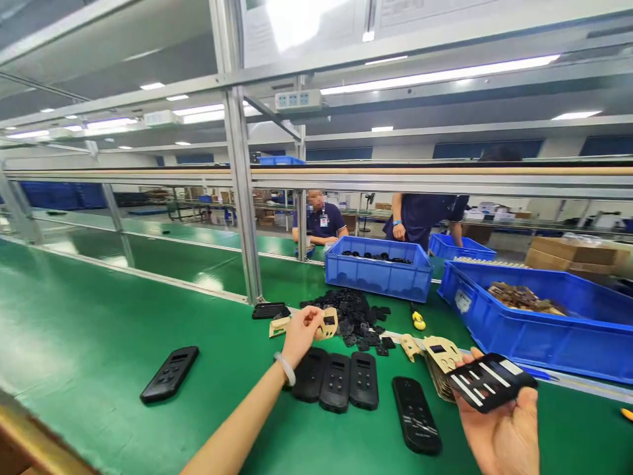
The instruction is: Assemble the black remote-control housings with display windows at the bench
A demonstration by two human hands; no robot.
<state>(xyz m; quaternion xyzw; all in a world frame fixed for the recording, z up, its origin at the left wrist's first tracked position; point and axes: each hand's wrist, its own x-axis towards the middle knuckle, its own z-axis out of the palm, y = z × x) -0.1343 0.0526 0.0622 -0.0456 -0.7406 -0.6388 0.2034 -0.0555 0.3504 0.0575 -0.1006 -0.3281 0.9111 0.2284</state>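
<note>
My left hand (pixel 301 333) reaches forward over the green bench and pinches a tan cut-out sheet piece (pixel 327 323) beside a pile of small black parts (pixel 353 313). My right hand (pixel 502 429) holds a black remote-shaped panel with white strips (pixel 489 380) near the lower right. Under it lies a stack of tan sheets (pixel 442 359). Three black remote shells (pixel 336 379) lie side by side in front of my left wrist. One more black shell (pixel 416 415) lies to their right, and another (pixel 169 374) lies alone at the left.
Blue bins stand behind the pile (pixel 378 269) and at the right (pixel 534 323), the right one holding brown pieces. A yellow-handled tool (pixel 418 320) lies by the pile. A metal frame post (pixel 242 191) rises from the bench. Two people in dark shirts (pixel 321 221) work opposite.
</note>
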